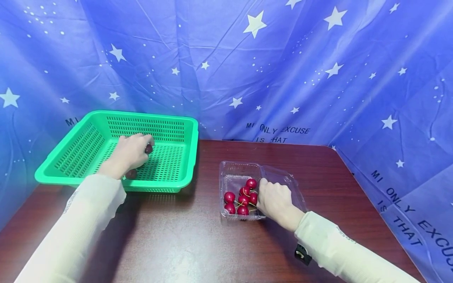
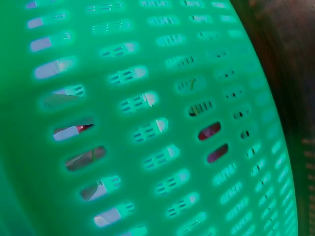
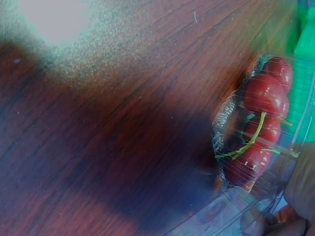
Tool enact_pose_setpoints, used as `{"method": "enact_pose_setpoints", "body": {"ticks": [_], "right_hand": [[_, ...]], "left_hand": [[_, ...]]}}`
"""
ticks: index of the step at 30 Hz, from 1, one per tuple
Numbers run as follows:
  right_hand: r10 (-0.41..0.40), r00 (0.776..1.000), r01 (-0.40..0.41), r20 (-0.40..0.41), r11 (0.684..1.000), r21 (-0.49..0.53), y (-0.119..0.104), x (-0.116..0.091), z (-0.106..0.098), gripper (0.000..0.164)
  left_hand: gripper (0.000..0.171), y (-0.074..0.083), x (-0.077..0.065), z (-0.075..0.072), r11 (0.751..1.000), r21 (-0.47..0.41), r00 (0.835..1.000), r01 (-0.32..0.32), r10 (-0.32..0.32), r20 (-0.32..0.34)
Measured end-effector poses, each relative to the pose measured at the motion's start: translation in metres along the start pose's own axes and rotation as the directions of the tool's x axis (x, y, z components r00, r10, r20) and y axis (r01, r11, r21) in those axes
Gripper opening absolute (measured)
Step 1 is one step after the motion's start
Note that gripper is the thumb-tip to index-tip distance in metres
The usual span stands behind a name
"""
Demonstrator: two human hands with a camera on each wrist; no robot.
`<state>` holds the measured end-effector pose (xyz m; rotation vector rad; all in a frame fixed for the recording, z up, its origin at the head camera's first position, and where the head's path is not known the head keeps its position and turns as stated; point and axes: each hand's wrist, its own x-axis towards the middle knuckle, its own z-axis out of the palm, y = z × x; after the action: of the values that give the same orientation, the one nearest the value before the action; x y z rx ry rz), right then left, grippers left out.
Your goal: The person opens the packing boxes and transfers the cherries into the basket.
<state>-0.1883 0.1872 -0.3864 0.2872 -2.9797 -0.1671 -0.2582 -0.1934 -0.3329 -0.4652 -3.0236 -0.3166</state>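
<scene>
My left hand (image 1: 130, 152) reaches into the green basket (image 1: 194, 157), pinching a dark red cherry (image 1: 148, 148) between fingers and thumb. Another dark red round fruit (image 1: 131, 174) shows below that hand, close to the near wall. In the left wrist view the slotted basket wall (image 2: 147, 88) fills most of the picture, hiding the hand. My right hand (image 1: 276, 199) grips the right edge of a clear plastic box (image 1: 226, 169), where its lid joins. Several bright red cherries (image 1: 243, 199) with green stems lie in the box; the right wrist view shows cherries (image 3: 263, 96) through its side.
The clear lid (image 1: 283, 177) is folded out to the right, partly behind the right hand. Brown wooden table (image 1: 170, 236) lies under both containers. A blue curtain with white stars (image 1: 212, 94) hangs along the back and right sides.
</scene>
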Motion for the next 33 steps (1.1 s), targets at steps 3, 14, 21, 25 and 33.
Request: {"method": "enact_pose_setpoints", "body": {"ticks": [3,14,21,25,33], "right_hand": [[-0.001,1.0,0.001,0.007,1.0,0.001,0.0,0.0,0.0,0.022],[-0.006,1.0,0.006,-0.007,1.0,0.004,0.0,0.0,0.0,0.022],[-0.006,1.0,0.006,-0.007,1.0,0.005,0.0,0.001,0.0,0.023],[0.0,1.0,0.0,-0.004,1.0,0.006,0.0,0.001,0.0,0.022],[0.002,1.0,-0.002,0.0,1.0,0.003,0.0,0.001,0.001,0.022]], "left_hand": [[0.026,-0.001,-0.002,0.0,1.0,0.012,1.0,-0.002,0.002,0.009],[0.032,-0.008,-0.004,0.004,1.0,0.026,0.998,0.005,-0.007,0.063],[0.032,-0.01,-0.006,0.005,1.0,0.028,0.997,-0.004,0.002,0.071],[0.032,-0.012,-0.006,0.005,1.0,0.03,0.996,0.003,-0.005,0.089],[0.028,-0.013,-0.007,0.008,1.0,0.008,0.992,0.021,-0.022,0.123]]}}
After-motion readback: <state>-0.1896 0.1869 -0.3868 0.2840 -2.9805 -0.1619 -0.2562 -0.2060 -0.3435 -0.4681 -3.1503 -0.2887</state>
